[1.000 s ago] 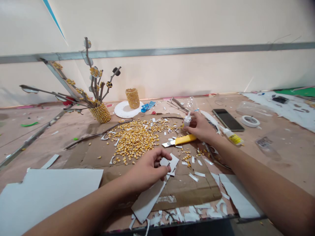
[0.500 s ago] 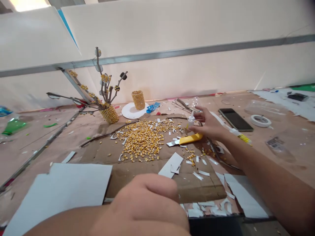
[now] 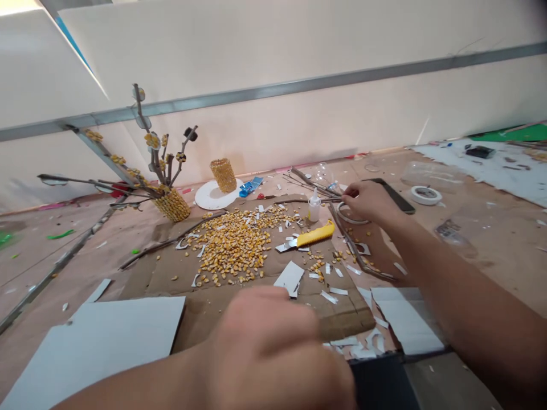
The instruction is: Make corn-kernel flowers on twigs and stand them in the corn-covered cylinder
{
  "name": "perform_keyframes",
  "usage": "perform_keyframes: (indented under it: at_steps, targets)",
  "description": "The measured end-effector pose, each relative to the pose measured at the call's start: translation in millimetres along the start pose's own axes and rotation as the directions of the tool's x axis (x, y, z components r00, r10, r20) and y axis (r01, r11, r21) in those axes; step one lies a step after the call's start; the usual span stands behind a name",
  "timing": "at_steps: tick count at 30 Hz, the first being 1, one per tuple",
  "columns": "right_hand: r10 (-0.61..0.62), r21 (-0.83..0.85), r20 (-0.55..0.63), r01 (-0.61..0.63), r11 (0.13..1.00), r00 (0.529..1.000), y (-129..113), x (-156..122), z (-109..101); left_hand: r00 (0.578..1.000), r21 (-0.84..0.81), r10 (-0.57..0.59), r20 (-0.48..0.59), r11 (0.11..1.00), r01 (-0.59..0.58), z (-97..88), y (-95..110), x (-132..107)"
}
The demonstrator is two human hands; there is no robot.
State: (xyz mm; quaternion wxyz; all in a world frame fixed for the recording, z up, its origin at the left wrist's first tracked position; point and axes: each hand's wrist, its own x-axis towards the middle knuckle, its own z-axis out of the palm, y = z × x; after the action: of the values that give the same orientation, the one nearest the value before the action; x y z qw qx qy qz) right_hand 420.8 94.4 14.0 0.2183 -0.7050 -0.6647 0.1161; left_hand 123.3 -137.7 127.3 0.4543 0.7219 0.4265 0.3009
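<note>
My left hand (image 3: 277, 353) is a blurred fist in the near foreground, above the cardboard's front edge; whatever its fingers hold is hidden. My right hand (image 3: 370, 199) reaches to the right of a small white glue bottle (image 3: 314, 208), its fingers curled together by a white ring (image 3: 352, 221) and thin twigs (image 3: 305, 185). I cannot make out anything between those fingers. A yellow box cutter (image 3: 315, 234) lies with its blade out on the cardboard (image 3: 205, 310), just right of a heap of corn kernels (image 3: 235, 245).
A corn-covered pot (image 3: 171, 205) with decorated branches stands at the back left. Behind the kernels, a corn-covered cylinder (image 3: 223, 175) leans on a white disc (image 3: 205, 199). A phone (image 3: 395, 196) and a tape roll (image 3: 426, 195) lie right. White board (image 3: 123, 327) lies front left, among scattered paper scraps.
My right hand has left the glue bottle's side and moved right toward the phone, its fingers now curled together. The bottle stands apart from it. My left fist remains in front, and the view has shifted.
</note>
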Motion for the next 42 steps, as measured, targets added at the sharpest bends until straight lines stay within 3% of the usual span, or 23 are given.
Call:
perform_keyframes:
  at_steps: [2, 4, 7, 10, 17, 20, 22, 25, 27, 29, 32, 33, 34, 36, 39, 42]
  targets:
    - [0.024, -0.076, 0.073, -0.018, 0.997, 0.997, -0.1, -1.0, -1.5, 0.998, 0.177, 0.024, 0.064, 0.984, -0.036, -2.7, -3.1, 18.5]
    - [0.036, -0.128, 0.162, -0.015, 0.992, 0.986, 0.2, -2.0, -3.7, 0.995, 0.249, -0.094, -0.026, 0.964, 0.097, -8.9, -21.6, 35.1]
    - [0.024, -0.162, 0.297, 0.026, 0.986, 0.955, -0.3, -3.3, -8.1, 0.956, 0.125, -0.272, -0.114, 0.950, 0.285, -19.7, -63.6, 53.2]
    - [0.013, -0.187, 0.366, 0.060, 0.980, 0.931, -3.6, -4.7, -12.3, 0.948, -0.052, -0.276, -0.161, 0.961, 0.271, -28.3, -95.7, 61.6]
    - [0.016, -0.238, 0.421, 0.093, 0.967, 0.907, -12.7, -11.8, -11.2, 0.947, -0.071, -0.250, -0.200, 0.968, 0.241, -39.9, -105.0, 58.9]
    - [0.031, -0.257, 0.389, 0.076, 0.964, 0.921, -14.3, -13.7, -12.8, 0.937, -0.126, -0.283, -0.203, 0.957, 0.261, -42.2, -109.4, 56.9]
    - [0.041, -0.254, 0.314, 0.043, 0.966, 0.949, -15.5, -14.5, -20.2, 0.931, -0.251, -0.311, -0.189, 0.932, 0.260, -41.8, -113.7, 56.0]
    - [0.018, -0.181, 0.104, 0.001, 0.983, 0.994, -19.6, -18.4, -38.4, 0.929, -0.445, -0.341, -0.145, 0.861, 0.246, -38.5, -115.6, 54.6]
    - [-0.047, -0.038, -0.090, 0.043, 0.998, 0.995, -26.0, -26.4, -48.5, 0.928, -0.519, -0.357, -0.108, 0.816, 0.254, -35.6, -113.3, 53.3]
    - [-0.124, 0.122, -0.252, 0.159, 0.980, 0.960, -36.7, -40.6, -51.5, 0.926, -0.592, -0.370, -0.073, 0.763, 0.258, -33.2, -110.3, 51.9]
    - [-0.278, 0.263, -0.343, 0.376, 0.889, 0.897, -59.4, -72.0, -41.0, 0.927, -0.669, -0.371, -0.064, 0.705, 0.236, -31.1, -108.7, 50.6]
    - [-0.354, 0.290, -0.316, 0.445, 0.847, 0.880, -67.6, -83.7, -34.9, 0.928, -0.675, -0.366, -0.076, 0.703, 0.222, -30.8, -109.2, 50.5]
    - [-0.485, 0.345, -0.284, 0.560, 0.754, 0.827, -75.4, -94.9, -28.2, 0.929, -0.665, -0.357, -0.096, 0.718, 0.207, -30.5, -110.0, 50.5]
    - [-0.659, 0.426, -0.195, 0.668, 0.611, 0.727, -88.8, -113.9, -15.4, 0.933, -0.601, -0.326, -0.153, 0.780, 0.174, -29.8, -111.7, 50.7]
    - [-0.748, 0.449, -0.165, 0.724, 0.523, 0.643, -100.5, -129.4, -1.8, 0.940, -0.489, -0.261, -0.219, 0.863, 0.126, -28.0, -112.8, 50.2]
    - [-0.775, 0.424, -0.169, 0.755, 0.501, 0.609, -103.1, -131.6, 4.8, 0.944, -0.423, -0.195, -0.266, 0.903, 0.067, -25.1, -112.1, 48.7]
